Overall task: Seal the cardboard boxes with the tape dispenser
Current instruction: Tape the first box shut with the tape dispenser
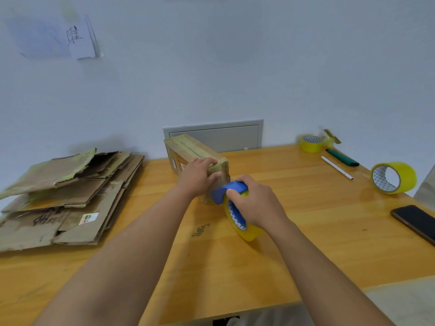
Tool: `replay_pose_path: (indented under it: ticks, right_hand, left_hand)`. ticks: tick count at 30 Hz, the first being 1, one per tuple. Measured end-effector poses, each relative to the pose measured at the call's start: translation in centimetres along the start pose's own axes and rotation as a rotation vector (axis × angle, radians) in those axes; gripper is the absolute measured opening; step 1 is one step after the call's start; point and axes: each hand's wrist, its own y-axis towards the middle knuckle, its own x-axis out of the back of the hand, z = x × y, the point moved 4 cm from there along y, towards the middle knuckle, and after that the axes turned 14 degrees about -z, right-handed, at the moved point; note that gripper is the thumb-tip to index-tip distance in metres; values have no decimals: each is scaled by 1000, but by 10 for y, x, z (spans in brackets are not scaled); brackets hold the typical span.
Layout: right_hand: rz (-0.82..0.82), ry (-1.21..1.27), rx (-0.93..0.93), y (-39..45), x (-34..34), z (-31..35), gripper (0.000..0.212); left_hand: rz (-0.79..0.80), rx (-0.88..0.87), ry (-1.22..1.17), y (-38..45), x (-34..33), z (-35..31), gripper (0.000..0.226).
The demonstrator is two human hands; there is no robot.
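Two hands (199,177) on box (188,149), dispenser (231,191)

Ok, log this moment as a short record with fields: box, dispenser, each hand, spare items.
box: cardboard box on the wooden table, already partly taped
dispenser: blue tape dispenser with yellow roll, at the box's near end
left hand: left hand holds the box's near end
right hand: right hand grips the dispenser
spare items: flattened cardboard stack left; two yellow tape rolls, phone right
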Motion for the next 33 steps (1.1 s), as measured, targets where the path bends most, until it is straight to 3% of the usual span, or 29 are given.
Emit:
replay_pose_path:
  ticks: [3,8,14,18,21,27,33]
  right_hand:
    - [8,-12,-46,7,-8,-1,31]
    - [52,-63,-36,4,-15,0,34]
    - [-110,124,-76,-10,10,-28,29]
    - [-302,214,-78,-4,26,-37,41]
    - [-387,241,-68,7,22,-37,42]
    - [-406,265,-122,21,-1,-50,50]
    - [-393,286,-152,26,-29,-49,53]
  left_hand:
    - [-110,-13,36,-1,-6,1,38]
    - [-114,-10,26,0,-8,7,39]
    - [-110,-48,43,-1,1,24,40]
    - [-76,-112,162,-7,2,30,60]
    - [-110,-124,232,-9,-3,21,63]
    - [-58,-140,283,-7,6,33,68]
    - [-136,-151,424,-21,8,41,75]
